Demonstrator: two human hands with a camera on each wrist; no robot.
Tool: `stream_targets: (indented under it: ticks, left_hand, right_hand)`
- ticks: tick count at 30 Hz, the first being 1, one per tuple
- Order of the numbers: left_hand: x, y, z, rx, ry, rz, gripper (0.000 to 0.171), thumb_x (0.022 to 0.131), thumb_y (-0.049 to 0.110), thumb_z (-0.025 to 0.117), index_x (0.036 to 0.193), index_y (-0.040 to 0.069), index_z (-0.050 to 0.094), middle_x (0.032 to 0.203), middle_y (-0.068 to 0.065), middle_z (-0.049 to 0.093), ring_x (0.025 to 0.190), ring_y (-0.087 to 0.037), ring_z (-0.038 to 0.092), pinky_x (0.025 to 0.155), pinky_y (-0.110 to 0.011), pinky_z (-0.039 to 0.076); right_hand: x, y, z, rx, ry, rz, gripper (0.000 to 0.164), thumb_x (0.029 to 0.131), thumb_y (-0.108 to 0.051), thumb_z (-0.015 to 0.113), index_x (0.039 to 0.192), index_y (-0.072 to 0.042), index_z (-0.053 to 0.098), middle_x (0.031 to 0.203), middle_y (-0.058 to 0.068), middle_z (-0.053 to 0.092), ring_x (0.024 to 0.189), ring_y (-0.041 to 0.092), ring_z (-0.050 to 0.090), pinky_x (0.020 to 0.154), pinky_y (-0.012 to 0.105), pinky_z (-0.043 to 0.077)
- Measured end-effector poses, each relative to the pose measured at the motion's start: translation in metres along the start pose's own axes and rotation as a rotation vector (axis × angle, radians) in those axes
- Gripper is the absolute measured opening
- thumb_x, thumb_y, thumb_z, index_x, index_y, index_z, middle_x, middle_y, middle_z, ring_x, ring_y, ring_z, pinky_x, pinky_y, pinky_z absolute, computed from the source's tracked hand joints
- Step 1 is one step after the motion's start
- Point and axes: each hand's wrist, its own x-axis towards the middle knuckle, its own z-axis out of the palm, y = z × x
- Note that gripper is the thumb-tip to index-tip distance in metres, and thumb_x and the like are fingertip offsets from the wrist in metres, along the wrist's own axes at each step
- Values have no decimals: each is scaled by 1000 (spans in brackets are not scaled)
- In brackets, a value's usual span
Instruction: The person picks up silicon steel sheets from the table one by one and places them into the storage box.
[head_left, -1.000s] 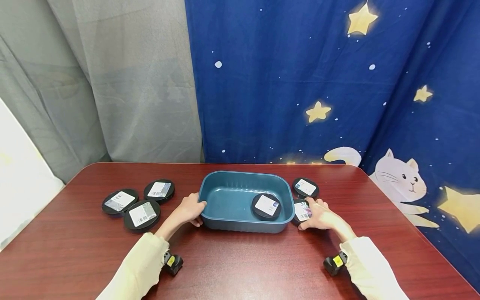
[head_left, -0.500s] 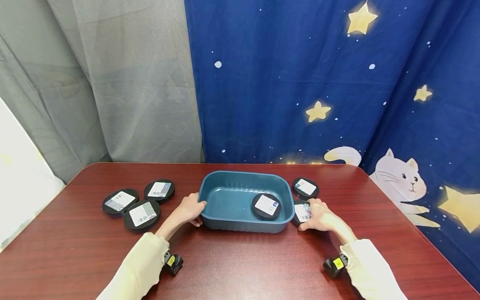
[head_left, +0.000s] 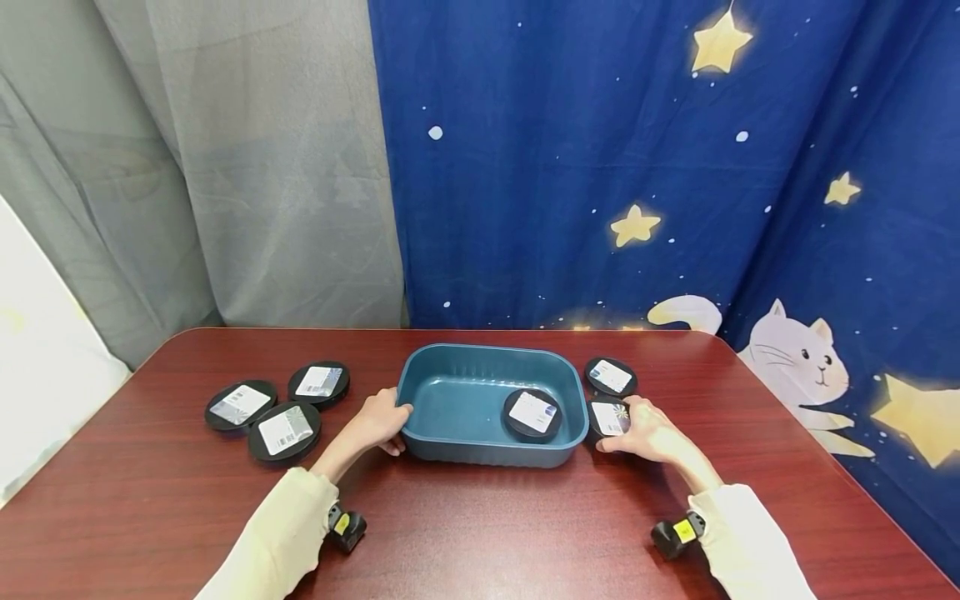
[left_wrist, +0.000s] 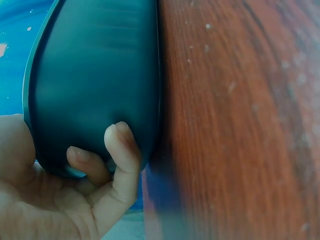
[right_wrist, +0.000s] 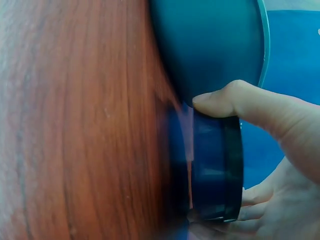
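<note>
At the left of the frame, three black tins (head_left: pixel 284 432) lie grouped on the table (head_left: pixel 480 533). Then the left hand (head_left: pixel 378 418) grips the left end of the blue tub (head_left: pixel 487 452) at centre, apparently steadying it. An inside tin (head_left: pixel 533 414) sits toward the tub's right. Right of centre, the right hand (head_left: pixel 651 432) clamps the held tin (head_left: pixel 609 416) between thumb and fingers, just beside the tub; a back tin (head_left: pixel 611 377) lies behind. This looks like picking up; next calls for lifting above the rim.

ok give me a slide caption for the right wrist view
Right hand gripping a dark round container by its edge, next to the teal bin above a wood-grain table.
</note>
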Motion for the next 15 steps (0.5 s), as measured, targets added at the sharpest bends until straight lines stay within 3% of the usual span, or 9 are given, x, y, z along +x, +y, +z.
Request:
stream_targets:
  ticks: [15]
  left_hand:
    - [-1, 0, 0, 1, 4, 5, 31, 83, 5, 38, 108, -10, 46, 56, -16, 54, 36, -14, 51, 39, -28, 48]
  right_hand:
    - [-2, -3, -7, 96, 129, 85, 83, 65, -29, 72, 120, 18, 32, 110, 33, 44, 96, 41, 47, 85, 50, 39]
